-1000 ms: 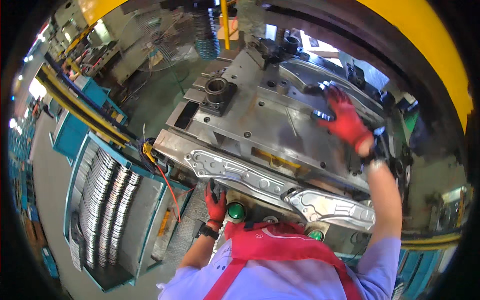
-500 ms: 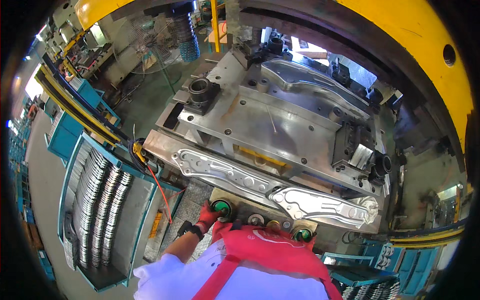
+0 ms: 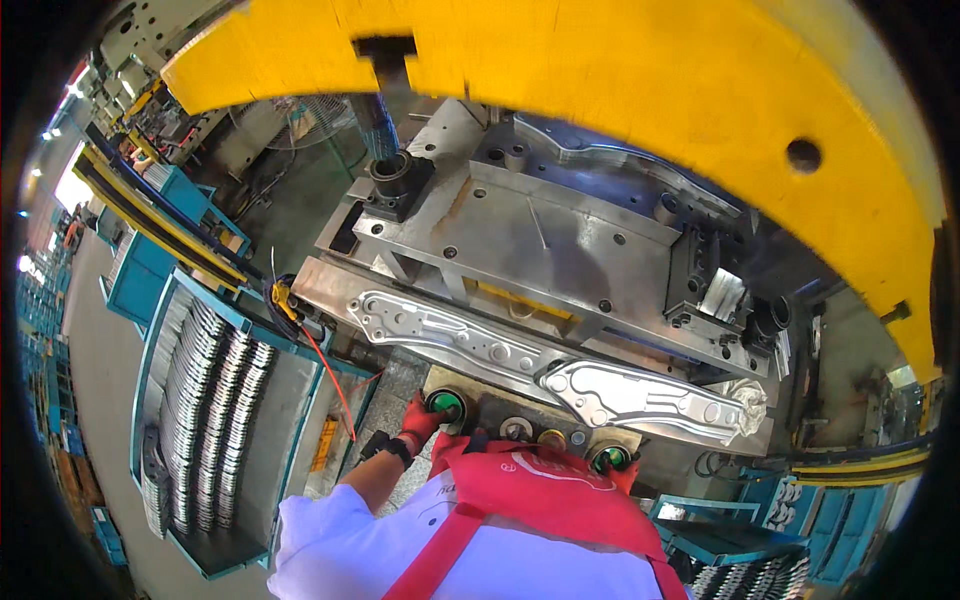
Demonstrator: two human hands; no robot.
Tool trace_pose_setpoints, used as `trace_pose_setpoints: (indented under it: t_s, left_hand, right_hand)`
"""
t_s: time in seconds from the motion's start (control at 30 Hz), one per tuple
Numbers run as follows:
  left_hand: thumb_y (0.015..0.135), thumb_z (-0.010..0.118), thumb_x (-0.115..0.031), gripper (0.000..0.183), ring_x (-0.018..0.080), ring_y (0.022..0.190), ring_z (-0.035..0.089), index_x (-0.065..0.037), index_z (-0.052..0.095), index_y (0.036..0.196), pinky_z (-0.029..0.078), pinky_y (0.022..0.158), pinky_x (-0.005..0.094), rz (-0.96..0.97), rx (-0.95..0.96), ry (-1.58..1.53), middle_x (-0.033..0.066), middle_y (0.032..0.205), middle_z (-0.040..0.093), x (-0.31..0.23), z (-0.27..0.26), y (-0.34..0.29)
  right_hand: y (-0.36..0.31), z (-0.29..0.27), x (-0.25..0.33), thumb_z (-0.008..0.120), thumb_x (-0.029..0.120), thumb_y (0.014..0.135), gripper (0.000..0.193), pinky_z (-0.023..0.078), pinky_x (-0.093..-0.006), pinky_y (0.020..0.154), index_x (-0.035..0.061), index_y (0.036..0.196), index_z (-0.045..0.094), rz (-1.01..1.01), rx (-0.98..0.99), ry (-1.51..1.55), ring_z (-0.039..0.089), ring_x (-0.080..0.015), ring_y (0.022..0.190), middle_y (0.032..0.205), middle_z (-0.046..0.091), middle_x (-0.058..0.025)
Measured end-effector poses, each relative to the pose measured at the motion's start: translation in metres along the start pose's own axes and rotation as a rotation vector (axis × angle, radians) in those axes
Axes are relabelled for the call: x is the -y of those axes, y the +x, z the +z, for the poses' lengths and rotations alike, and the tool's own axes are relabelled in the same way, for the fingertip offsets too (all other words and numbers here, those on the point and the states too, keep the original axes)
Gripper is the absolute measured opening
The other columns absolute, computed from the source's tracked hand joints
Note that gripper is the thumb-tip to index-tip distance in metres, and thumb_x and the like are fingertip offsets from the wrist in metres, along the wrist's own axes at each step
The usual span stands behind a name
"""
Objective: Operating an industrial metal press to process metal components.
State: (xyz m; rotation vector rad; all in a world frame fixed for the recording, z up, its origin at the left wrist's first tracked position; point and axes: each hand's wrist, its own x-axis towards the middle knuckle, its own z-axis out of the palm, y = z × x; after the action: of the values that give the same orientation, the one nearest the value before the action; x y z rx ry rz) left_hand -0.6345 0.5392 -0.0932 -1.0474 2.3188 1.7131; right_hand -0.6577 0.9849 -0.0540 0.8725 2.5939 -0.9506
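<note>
Near both hands [image 3: 420, 418], bins [image 3: 285, 400] hold parts [image 3: 195, 410], apparently nested.

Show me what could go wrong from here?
Crushing: the big yellow machine part hangs over the metal bed; a hand reaching beneath could be hurt, though the left hand and right hand are at the green buttons.
Slipping: two metal panels lie along the front ledge; a bump might knock one off.
Snagging: the red cord could catch.
</note>
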Motion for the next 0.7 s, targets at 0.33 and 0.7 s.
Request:
trace_pose_setpoints:
  t_s: [0.33, 0.7]
  left_hand:
    - [0.06, 0.078, -0.029, 0.08, 0.0362, 0.109, 0.051, -0.002, 0.041, 0.125, 0.043, 0.09, 0.0403, 0.063, -0.002, 0.026, 0.0232, 0.115, 0.052, 0.048, 0.006, 0.022]
    - [0.072, 0.055, -0.064, 0.065, 0.0328, 0.088, 0.061, -0.006, 0.062, 0.101, 0.046, 0.079, 0.039, 0.2, 0.767, 1.056, 0.017, 0.092, 0.064, -0.242, -0.057, -0.005]
  right_hand:
    - [0.004, 0.004, -0.013, 0.076, 0.031, 0.061, 0.103, 0.031, -0.0475, 0.1, 0.0073, 0.141, 0.014, -0.04, 0.008, 0.084, 0.034, -0.044, 0.122, 0.132, 0.034, -0.0296]
    - [0.021, 0.01, -0.038, 0.08, 0.033, 0.057, 0.107, 0.03, -0.0459, 0.102, 0.0006, 0.139, 0.018, -0.052, 0.129, 0.206, 0.033, -0.0416, 0.123, 0.131, 0.034, -0.0295]
